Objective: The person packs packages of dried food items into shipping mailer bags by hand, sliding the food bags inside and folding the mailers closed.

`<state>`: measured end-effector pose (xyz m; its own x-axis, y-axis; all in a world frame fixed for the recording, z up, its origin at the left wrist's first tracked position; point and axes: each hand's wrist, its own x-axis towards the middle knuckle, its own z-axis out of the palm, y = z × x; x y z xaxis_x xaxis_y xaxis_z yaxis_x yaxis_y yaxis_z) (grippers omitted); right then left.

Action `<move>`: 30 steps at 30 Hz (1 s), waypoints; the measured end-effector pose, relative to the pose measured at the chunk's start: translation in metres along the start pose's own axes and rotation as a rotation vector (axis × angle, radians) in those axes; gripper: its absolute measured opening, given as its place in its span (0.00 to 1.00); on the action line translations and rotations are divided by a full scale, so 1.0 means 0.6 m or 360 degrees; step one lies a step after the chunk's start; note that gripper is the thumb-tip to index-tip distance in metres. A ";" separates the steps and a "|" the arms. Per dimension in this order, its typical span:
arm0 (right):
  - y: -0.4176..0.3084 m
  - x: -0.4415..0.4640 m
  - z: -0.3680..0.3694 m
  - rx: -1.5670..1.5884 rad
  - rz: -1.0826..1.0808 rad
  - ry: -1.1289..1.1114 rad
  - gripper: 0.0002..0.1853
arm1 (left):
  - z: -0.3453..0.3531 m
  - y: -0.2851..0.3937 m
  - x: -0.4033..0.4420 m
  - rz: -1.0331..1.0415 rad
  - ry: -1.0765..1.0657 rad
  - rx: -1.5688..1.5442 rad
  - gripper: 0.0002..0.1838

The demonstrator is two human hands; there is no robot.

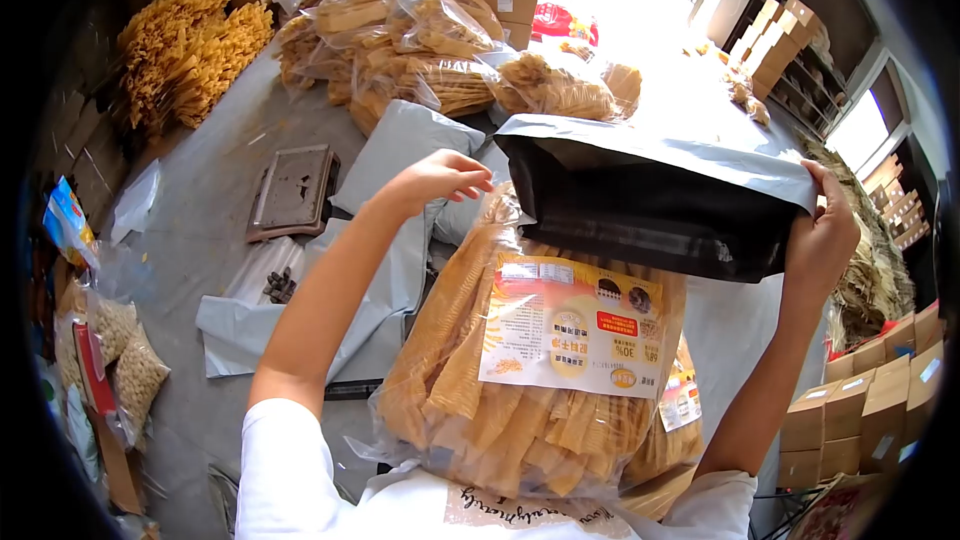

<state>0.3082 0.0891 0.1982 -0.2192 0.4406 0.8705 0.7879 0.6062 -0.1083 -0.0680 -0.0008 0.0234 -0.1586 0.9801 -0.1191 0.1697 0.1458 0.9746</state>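
A large plastic mailing bag (660,155), pale grey outside and black inside, gapes above the packed goods. My right hand (825,225) grips its right edge, fingers on the outer side. Just off its left corner is my left hand (440,183), fingers loosely bent and apart, with nothing visible in it. Directly below stands a clear plastic bag of dried yellow strips (455,380), close against my chest. A printed label (575,325) covers its front, upside down from here. Behind it, partly hidden, is a second similar bag with a label (680,400).
Filled grey mailing bags (405,155) and a flat scale (293,190) lie ahead. Beyond are piled bags of dried strips (400,30). Cardboard boxes (865,410) stand at right. An uncovered yellow heap (190,50) is far left, bags of pale pieces (140,380) nearer.
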 end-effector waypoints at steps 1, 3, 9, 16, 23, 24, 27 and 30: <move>-0.004 0.006 -0.003 -0.0044 0.0016 -0.0018 0.20 | 0.015 0.007 0.011 -0.0116 -0.0012 -0.0053 0.21; 0.004 0.017 0.001 -0.0037 -0.0029 -0.0001 0.19 | 0.034 -0.008 0.049 -0.0141 -0.0019 -0.0297 0.22; 0.015 0.024 -0.003 -0.0078 0.0065 -0.0090 0.21 | 0.044 -0.014 0.072 -0.0006 0.0008 -0.0717 0.16; 0.049 -0.016 -0.007 -0.0191 -0.0042 -0.0172 0.23 | -0.019 0.020 -0.036 0.0059 0.0145 -0.0599 0.07; 0.091 -0.058 -0.012 -0.0074 0.0226 -0.0354 0.18 | -0.028 0.001 -0.117 0.0008 0.0331 -0.0525 0.08; 0.092 -0.060 -0.013 -0.0071 0.0226 -0.0349 0.18 | -0.030 -0.002 -0.124 0.0046 0.0272 -0.0465 0.08; 0.093 -0.069 -0.027 0.0110 0.0303 -0.0572 0.17 | -0.019 0.003 -0.146 0.0027 0.0111 -0.0575 0.09; 0.083 -0.073 -0.037 0.0121 0.0357 -0.0567 0.19 | -0.004 -0.014 -0.158 -0.0033 0.0027 -0.0691 0.13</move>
<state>0.3698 0.0855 0.1655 -0.2428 0.7602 0.6026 0.7971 0.5104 -0.3228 -0.0565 -0.0953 0.0267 -0.1742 0.9747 -0.1399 -0.2580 0.0919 0.9618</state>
